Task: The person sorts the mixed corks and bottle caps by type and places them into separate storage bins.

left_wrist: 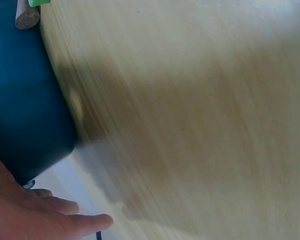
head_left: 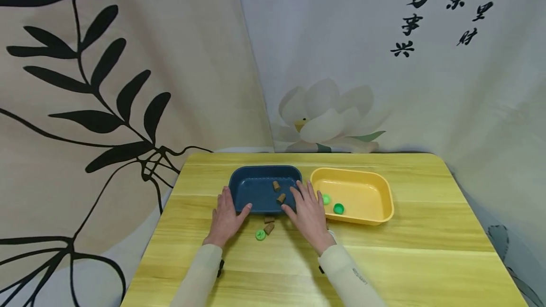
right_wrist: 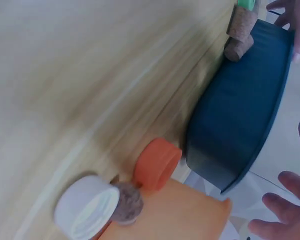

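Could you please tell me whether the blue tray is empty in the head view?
No, two brown cork pieces lie inside the blue tray, toward its right side.

The left forearm [head_left: 198, 274] and right forearm [head_left: 351, 276], both in light long sleeves, extend forward and converge slightly. The left-hand grip [head_left: 224, 221] is positioned back upward, fingers [head_left: 228, 198] extended forward and thumb angled inward. The right-hand grip [head_left: 312, 219] is likewise back upward, angled slightly left, fingers [head_left: 303, 192] spread and slightly bent. The two thumbs point toward each other, well apart.
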`<state>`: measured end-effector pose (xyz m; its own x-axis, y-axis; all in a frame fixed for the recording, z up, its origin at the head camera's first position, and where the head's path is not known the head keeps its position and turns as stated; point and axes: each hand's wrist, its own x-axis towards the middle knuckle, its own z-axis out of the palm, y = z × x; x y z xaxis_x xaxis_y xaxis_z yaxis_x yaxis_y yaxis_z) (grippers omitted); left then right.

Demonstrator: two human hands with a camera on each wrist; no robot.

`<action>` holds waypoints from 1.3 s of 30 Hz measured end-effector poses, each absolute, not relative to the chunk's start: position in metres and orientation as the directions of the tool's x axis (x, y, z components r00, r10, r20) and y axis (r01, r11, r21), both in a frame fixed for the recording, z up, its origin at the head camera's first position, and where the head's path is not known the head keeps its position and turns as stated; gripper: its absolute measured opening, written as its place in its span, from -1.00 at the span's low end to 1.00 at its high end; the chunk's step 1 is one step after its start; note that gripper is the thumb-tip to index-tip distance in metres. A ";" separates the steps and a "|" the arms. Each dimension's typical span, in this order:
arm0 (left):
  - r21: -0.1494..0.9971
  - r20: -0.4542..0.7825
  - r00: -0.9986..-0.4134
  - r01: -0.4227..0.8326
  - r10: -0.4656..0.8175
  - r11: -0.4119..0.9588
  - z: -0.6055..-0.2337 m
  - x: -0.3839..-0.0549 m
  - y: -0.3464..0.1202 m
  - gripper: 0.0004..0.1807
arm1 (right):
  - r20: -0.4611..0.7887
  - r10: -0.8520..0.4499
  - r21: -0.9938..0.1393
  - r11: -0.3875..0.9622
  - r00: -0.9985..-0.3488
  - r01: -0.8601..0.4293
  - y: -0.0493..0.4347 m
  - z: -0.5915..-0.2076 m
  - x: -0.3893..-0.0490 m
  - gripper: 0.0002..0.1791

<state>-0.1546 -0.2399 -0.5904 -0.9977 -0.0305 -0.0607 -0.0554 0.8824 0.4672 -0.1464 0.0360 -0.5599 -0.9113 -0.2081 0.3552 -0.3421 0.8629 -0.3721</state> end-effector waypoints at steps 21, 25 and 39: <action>0.476 -0.057 -0.998 -0.056 -0.032 0.878 -0.588 -0.154 -0.245 0.22 | 0.425 -0.184 -0.438 0.815 -0.886 -0.379 0.077 -0.557 -0.113 -0.35; 0.480 -0.050 -0.998 -0.055 -0.035 0.876 -0.586 -0.153 -0.244 0.20 | 0.434 -0.217 -0.421 0.810 -0.875 -0.409 0.075 -0.562 -0.106 -0.36; 0.476 -0.052 -0.998 -0.047 -0.026 0.878 -0.590 -0.155 -0.240 0.21 | 0.429 -0.371 -0.324 0.788 -0.823 -0.524 0.048 -0.569 -0.086 -0.38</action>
